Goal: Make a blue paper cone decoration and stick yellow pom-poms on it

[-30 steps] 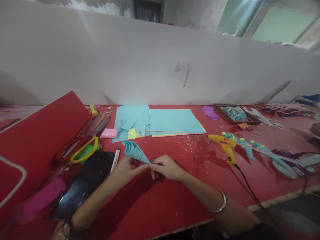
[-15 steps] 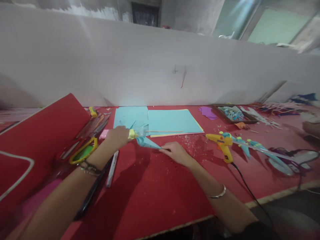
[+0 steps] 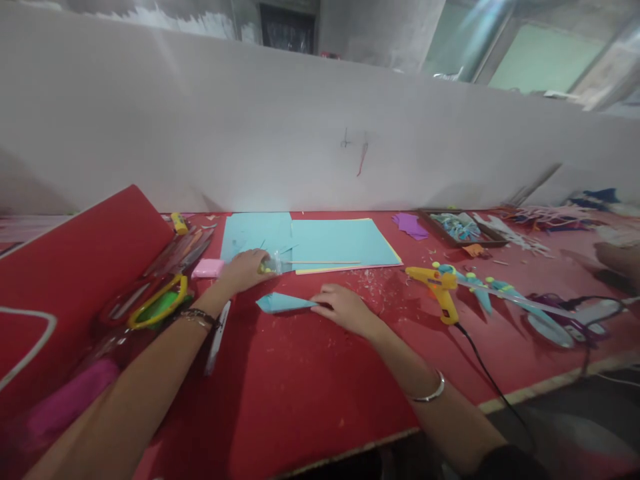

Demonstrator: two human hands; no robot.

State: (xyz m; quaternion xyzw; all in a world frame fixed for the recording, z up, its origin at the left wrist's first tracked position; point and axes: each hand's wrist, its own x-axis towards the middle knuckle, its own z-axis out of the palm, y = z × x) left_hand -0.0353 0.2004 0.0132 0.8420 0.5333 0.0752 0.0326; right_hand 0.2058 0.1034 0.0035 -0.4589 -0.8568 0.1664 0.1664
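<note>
My left hand (image 3: 246,269) is closed at a small clear plastic bag (image 3: 276,261) with yellow bits, at the front edge of the light blue sheets (image 3: 340,241). Its fingertips are partly hidden, and what they grip is too small to make out. A light blue paper cone (image 3: 284,303) lies on the red table, its wide end to the left. The fingers of my right hand (image 3: 343,307) pinch the cone's narrow tip. A thin stick (image 3: 330,263) rests across the sheets.
Right of my hands lie a yellow glue gun (image 3: 436,288) with a black cord, finished blue cones (image 3: 483,297) and a tray (image 3: 495,239) of scraps. Yellow-handled scissors (image 3: 160,303), a pen (image 3: 218,339) and a pink block (image 3: 207,268) lie left. Someone's hand shows far right.
The blue cone has come away from my left hand and lies lower on the table. My left hand has shifted slightly up to the plastic bag. My right hand still pinches the tip.
</note>
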